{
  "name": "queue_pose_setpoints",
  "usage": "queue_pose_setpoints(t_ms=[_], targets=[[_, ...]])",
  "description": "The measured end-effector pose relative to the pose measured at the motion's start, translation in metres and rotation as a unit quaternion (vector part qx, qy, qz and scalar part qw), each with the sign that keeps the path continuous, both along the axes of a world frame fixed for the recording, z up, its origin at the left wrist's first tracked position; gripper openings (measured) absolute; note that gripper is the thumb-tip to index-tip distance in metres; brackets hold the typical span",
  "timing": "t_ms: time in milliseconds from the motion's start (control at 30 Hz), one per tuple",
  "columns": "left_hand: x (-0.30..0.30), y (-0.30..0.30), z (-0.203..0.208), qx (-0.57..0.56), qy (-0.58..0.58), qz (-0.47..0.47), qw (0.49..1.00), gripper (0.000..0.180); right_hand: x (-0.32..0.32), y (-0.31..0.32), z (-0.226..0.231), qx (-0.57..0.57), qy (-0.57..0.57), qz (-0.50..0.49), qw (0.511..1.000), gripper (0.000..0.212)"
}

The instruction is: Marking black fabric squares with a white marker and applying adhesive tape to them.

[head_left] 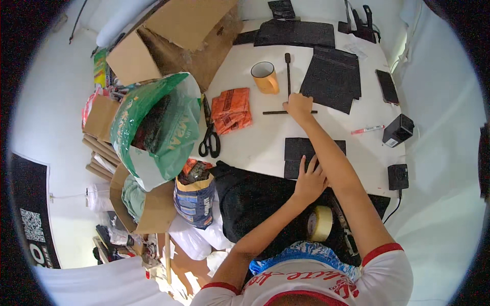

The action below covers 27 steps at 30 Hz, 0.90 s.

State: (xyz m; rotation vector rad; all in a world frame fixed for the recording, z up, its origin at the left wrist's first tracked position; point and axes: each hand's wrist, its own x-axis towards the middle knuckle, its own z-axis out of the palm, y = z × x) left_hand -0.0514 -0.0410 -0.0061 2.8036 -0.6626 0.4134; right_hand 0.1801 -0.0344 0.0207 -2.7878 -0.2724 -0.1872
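My right hand (300, 106) is closed at the junction of a black T-handle wrench (289, 71) lying on the white table. The wrench's stem points away from me, and its crossbar shows on both sides of the fist. Nearer to me, my left hand (312, 179) rests with its fingers spread on a flat black folded piece (297, 148). The right forearm passes over that piece and hides part of it. Left of the wrench stands a yellow mug (264, 79), beside an orange folded packet (231, 109). Flat black pieces (334, 76) lie beyond the right hand.
Black scissors (210, 143) lie left of the orange packet. On the right are a phone (387, 86), a red-and-white pen (367, 129) and a black box (399, 130). A tape roll (320, 224) is near my body. Cardboard boxes (189, 25) and a green bag (176, 132) crowd the left.
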Motion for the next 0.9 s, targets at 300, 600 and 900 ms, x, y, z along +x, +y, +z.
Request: queue_pose_setpoints(t_ms=[300,600,900], targets=[[-0.005,0.018,0.012,-0.064,-0.011,0.037,0.997,0.047,-0.064,-0.046,0.011,0.078,0.026,0.053,0.995,0.039],[-0.008,0.019,0.009,-0.069,-0.013,0.042,0.997,0.043,-0.103,-0.067,0.000,0.068,0.006,0.012,0.998,0.035],[-0.001,0.013,0.002,-0.054,0.038,0.026,0.998,0.041,-0.106,-0.077,-0.015,0.003,-0.064,0.061,0.996,0.034]])
